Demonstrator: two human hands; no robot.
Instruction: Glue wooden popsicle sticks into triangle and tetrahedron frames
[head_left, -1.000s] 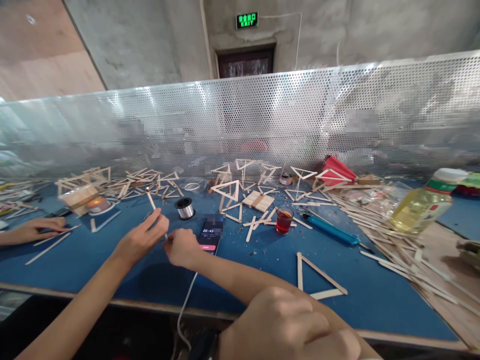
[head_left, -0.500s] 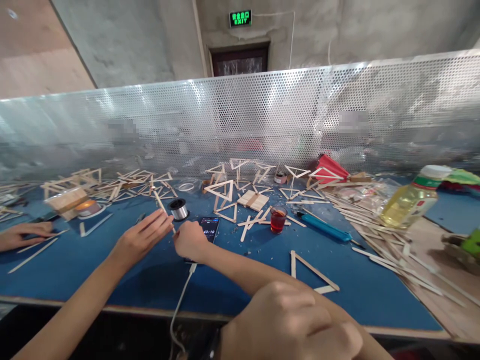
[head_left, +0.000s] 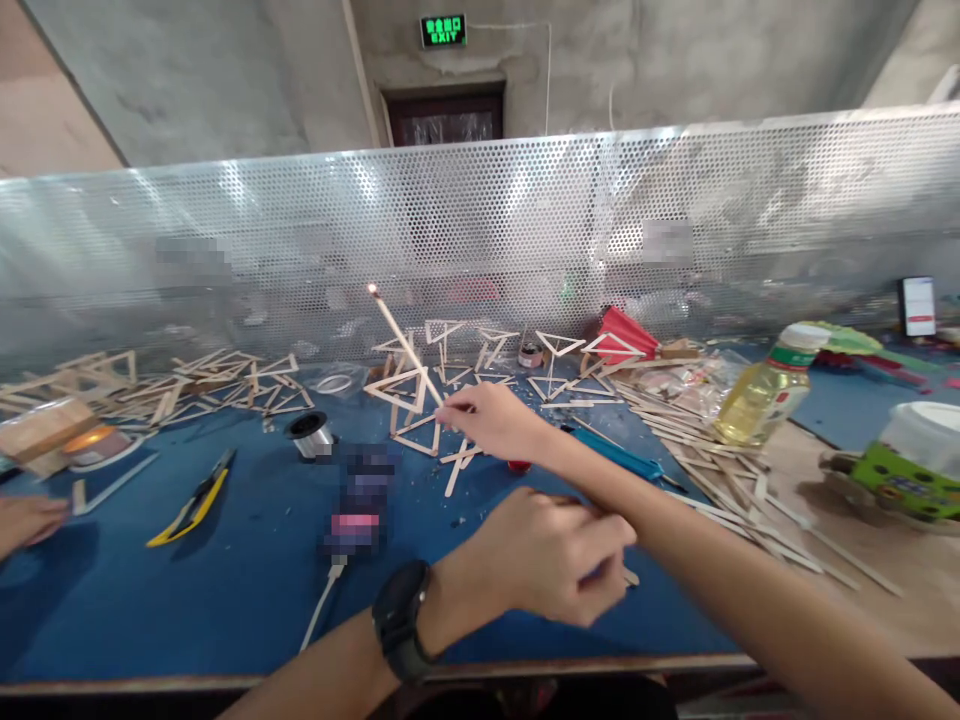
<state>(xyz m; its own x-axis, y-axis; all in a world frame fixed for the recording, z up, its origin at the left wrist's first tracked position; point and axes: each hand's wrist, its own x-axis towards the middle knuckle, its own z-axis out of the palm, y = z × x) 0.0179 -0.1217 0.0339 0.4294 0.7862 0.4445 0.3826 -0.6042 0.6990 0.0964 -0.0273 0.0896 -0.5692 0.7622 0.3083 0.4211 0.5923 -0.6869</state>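
My right hand (head_left: 487, 420) pinches the lower end of a thin wooden stick (head_left: 401, 340). The stick slants up to the left, and its darkened top glows or burns. My left hand (head_left: 559, 555), with a black watch on the wrist, is curled closed in front of my right forearm. Whatever its fingers may hold is hidden. A craft-stick end (head_left: 631, 577) shows just beyond those fingers. Behind my right hand lie triangle frames of craft sticks (head_left: 416, 440). The cup of red liquid (head_left: 519, 466) is mostly covered by my right arm.
A wire spool (head_left: 311, 436), a phone on a cable (head_left: 360, 500) and a yellow cutter (head_left: 196, 503) lie to the left. A co-worker's hand (head_left: 30, 522) rests at the left edge. An oil bottle (head_left: 765, 390) and loose sticks (head_left: 705, 450) are rightward, before a perforated metal screen (head_left: 300, 250).
The stick, previously also at another person's hand from the left, is now in my right hand alone, raised rightward. That other arm has left view. The camera has turned right.
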